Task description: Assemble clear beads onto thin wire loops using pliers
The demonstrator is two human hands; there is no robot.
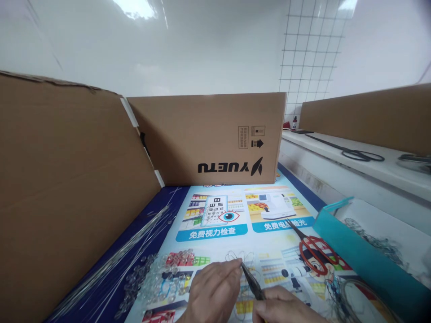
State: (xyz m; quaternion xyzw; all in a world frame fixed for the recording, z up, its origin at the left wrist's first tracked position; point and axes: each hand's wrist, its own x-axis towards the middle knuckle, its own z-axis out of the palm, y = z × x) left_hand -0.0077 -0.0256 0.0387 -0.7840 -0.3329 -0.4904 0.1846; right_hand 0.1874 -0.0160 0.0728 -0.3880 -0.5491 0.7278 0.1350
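Bending thin wire at the near edge of the table (215, 251), both of our hands are working low in view.

We are pinching the looped wire shape (239, 259) with our left hand (212, 291), fingers closed on it, while our right hand (286, 307) is clamped around the pliers (252, 280), whose tips are meeting the wire. Clear beads (148, 280) are lying just left of us, straight wires (111, 264) beyond them, red scissors (311, 251) to the right beside a teal tray (350, 251).
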